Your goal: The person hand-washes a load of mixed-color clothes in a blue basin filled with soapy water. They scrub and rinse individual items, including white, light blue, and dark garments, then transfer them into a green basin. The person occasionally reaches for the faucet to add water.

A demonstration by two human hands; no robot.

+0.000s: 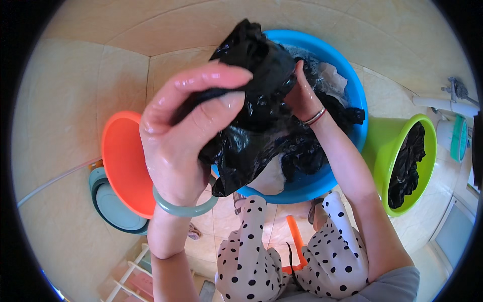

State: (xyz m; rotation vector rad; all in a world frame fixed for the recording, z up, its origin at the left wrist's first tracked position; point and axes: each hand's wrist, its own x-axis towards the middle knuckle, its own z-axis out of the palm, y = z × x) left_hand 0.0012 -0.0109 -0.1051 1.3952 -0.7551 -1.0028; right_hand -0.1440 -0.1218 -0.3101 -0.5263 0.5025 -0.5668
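Observation:
A wet, shiny black garment is lifted in front of me, its folds bunched and dripping; its exact kind does not show. My left hand, with a pale green bangle at the wrist, pinches the cloth between thumb and fingers on the near left side. At the garment's right side my right hand has hold of the cloth, its fingers partly hidden behind the black folds. Below stands a big blue basin with soapy water, more dark clothes and a white cloth.
A green bucket holding dark cloth stands tilted at the right. To the left are an orange basin and a grey-green basin. A white rack is at the lower left, and a pipe with a tap at the right wall.

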